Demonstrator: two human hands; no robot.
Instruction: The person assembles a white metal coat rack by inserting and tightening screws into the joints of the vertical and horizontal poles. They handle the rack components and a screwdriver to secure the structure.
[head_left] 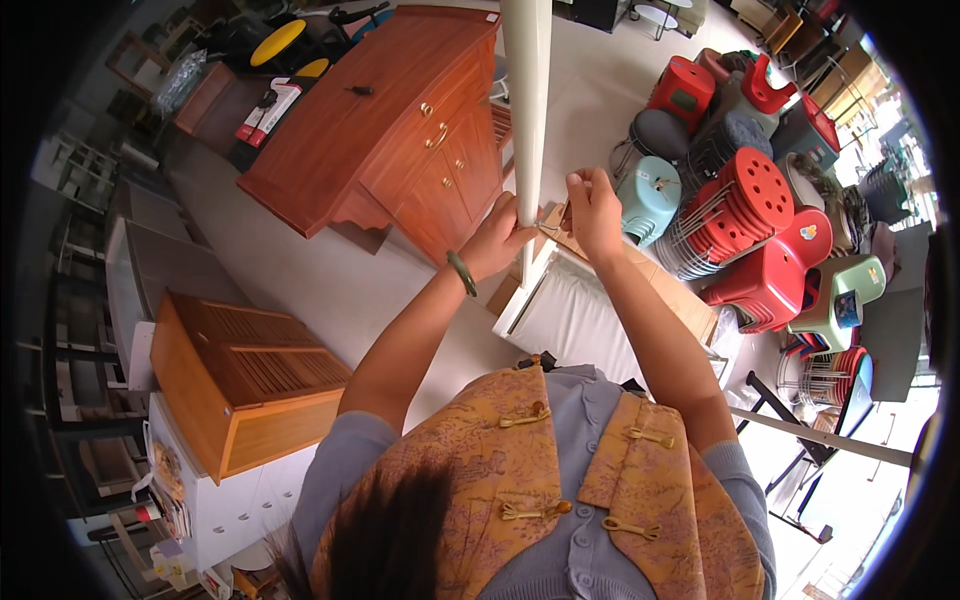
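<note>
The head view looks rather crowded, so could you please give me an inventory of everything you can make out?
Post: 1, off-white, upper centre
Large cabinet: 1, reddish-brown, left of post
Slatted cabinet: 1, brown, lower left
Drawer unit: 1, white, beneath slatted cabinet
Round top: at least 1, yellow, upper left
Blue stool: at least 1, light blue, right of right hand
Red stools: several, red, right
Background furniture: many, mixed, too small to count
Vest: 1, mustard, bottom centre
Bracelet: 1, dark green, left wrist
Left hand: 1, bare, at post
Right hand: 1, bare, right of post
</note>
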